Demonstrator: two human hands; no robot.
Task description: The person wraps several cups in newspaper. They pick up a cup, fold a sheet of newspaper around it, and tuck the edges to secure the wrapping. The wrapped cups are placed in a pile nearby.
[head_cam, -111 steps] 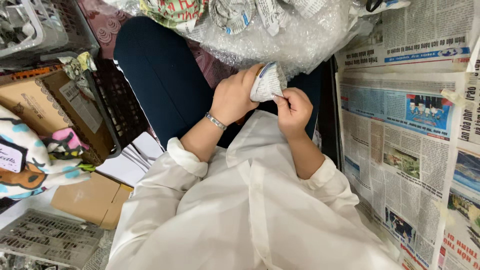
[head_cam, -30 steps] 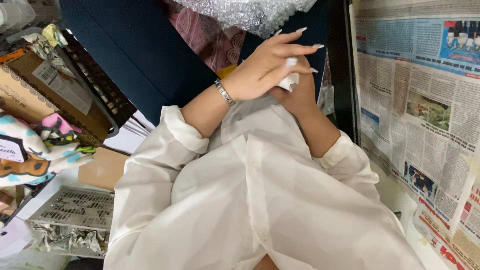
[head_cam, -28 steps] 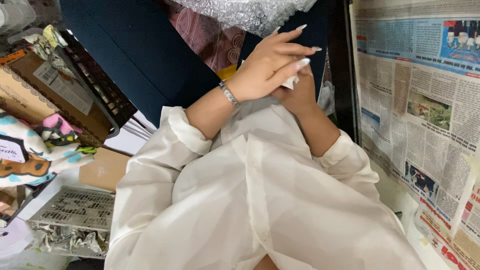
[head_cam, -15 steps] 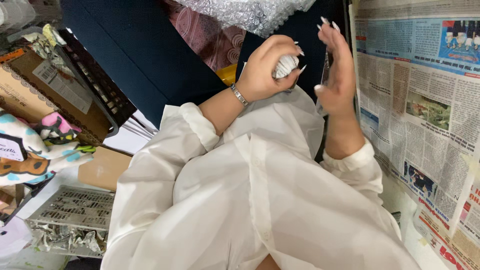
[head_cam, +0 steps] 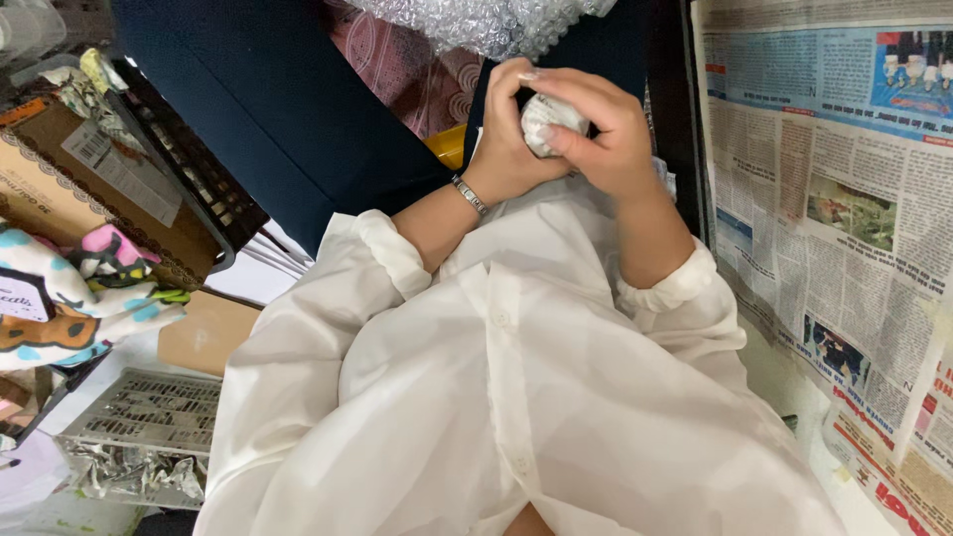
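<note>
Head view: both hands are closing round a small newspaper-wrapped bundle (head_cam: 544, 121), held just above the white shirt (head_cam: 516, 377). Left hand (head_cam: 508, 139) is cupping it from behind; right hand (head_cam: 601, 129) is clenching over the front. It looks light, crumply, possibly fragile inside; best gripped around its middle. Left of the shirt, a grey mesh tray (head_cam: 149, 412) is holding crumpled foil-like wrap (head_cam: 129, 474).

Bubble wrap (head_cam: 476, 22) above, newspaper sheets (head_cam: 834, 199) alongside, a grey perforated tray (head_cam: 139, 412), perhaps plastic.
</note>
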